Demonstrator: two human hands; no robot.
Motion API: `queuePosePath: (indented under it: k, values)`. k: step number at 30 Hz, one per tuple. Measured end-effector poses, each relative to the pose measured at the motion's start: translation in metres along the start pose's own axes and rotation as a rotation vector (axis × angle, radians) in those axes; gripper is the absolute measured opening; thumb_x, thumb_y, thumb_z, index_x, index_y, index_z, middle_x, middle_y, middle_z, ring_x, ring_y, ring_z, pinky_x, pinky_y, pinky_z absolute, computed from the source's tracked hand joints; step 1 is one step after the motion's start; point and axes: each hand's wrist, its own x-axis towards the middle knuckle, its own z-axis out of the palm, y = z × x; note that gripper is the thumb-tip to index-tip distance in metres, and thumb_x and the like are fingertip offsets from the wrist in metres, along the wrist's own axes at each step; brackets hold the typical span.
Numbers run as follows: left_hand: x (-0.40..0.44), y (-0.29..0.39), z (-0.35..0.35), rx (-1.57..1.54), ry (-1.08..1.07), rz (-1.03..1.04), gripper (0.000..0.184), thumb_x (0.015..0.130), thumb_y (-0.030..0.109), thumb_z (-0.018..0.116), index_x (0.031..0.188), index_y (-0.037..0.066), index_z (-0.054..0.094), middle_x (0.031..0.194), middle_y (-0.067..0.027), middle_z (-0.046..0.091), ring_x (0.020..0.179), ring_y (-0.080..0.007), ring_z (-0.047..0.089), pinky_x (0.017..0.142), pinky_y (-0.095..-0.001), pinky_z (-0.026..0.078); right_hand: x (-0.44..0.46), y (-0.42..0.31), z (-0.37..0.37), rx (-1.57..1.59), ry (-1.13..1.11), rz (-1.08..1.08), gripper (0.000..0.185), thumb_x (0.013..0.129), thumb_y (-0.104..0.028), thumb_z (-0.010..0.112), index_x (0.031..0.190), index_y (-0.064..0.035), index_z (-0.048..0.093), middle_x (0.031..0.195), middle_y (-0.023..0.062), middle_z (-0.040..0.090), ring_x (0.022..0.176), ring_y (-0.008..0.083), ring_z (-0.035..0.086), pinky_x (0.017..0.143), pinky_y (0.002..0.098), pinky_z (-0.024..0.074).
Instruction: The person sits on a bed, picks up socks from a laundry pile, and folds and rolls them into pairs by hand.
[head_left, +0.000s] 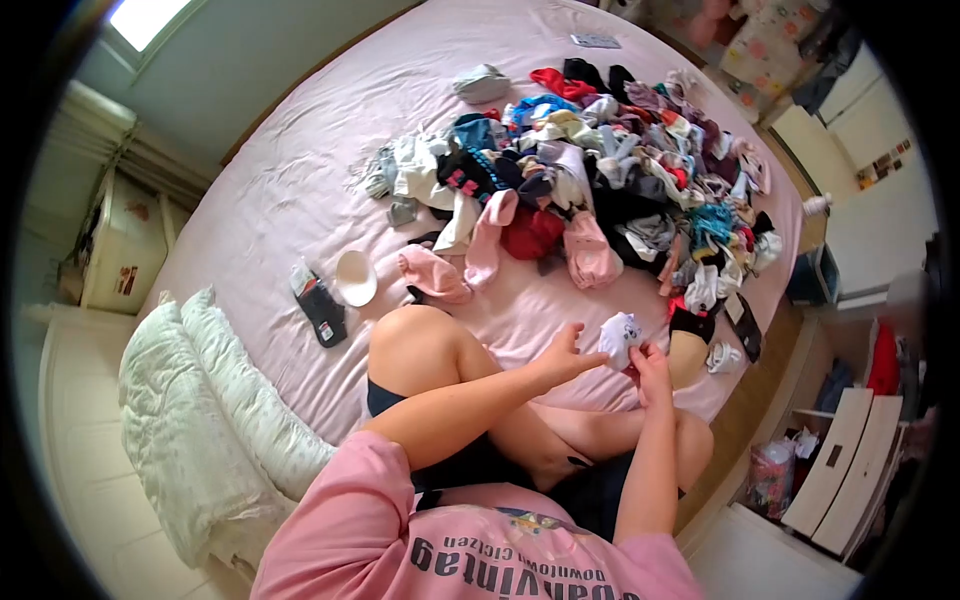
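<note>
A small white sock (620,338) with a dark printed pattern is held up above my crossed legs. My right hand (652,370) pinches its lower right edge. My left hand (572,357) is at its left side with fingers spread, the fingertips at or near the cloth; whether they touch it I cannot tell. Beyond my hands lies a big heap of mixed socks and small clothes (540,185) on the pink bed sheet (290,190). Pink socks (590,252) lie at the near side of the heap.
Dark packaged socks (318,308) and a beige cup-shaped pad (356,278) lie left of my knee. White pillows (200,420) are at the left bed edge. A phone-like object (596,41) lies far back. Drawers (840,460) stand at the right.
</note>
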Motion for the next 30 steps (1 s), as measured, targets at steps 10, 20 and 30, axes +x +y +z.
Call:
queuePosePath:
  k: [10,20,30]
  values:
    - [-0.065,0.058,-0.194,-0.480,0.289,0.418,0.019,0.084,0.009,0.054,0.102,0.003,0.052,0.091,-0.0039,0.058,0.080,-0.0106,0.056,0.070,-0.0253,0.046,-0.031,-0.023,0.091,-0.051,-0.279,-0.153,0.028,0.084,-0.017,0.057,0.107,-0.0022,0.051,0.090,0.0051,0.057,0.075,0.0109,0.055,0.069,0.0239,0.0453]
    - [-0.110,-0.153,-0.304,-0.770,0.642,-0.105,0.017,0.080,0.014,0.061,0.092,0.003,0.058,0.078,-0.0028,0.059,0.068,-0.0122,0.058,0.061,-0.0248,0.049,-0.027,0.025,0.098,-0.203,-0.177,0.061,0.019,0.085,-0.012,0.053,0.101,-0.0030,0.052,0.084,0.0031,0.058,0.069,0.0068,0.054,0.062,0.0191,0.0445]
    - [-0.112,-0.124,-0.288,0.573,1.078,-0.069,0.026,0.071,0.014,0.065,0.083,0.003,0.044,0.068,-0.0085,0.051,0.063,-0.0212,0.052,0.058,-0.0334,0.042,-0.032,0.029,0.099,-0.245,-0.165,0.093,0.019,0.084,-0.011,0.054,0.101,-0.0025,0.053,0.085,0.0040,0.059,0.070,0.0079,0.054,0.063,0.0200,0.0438]
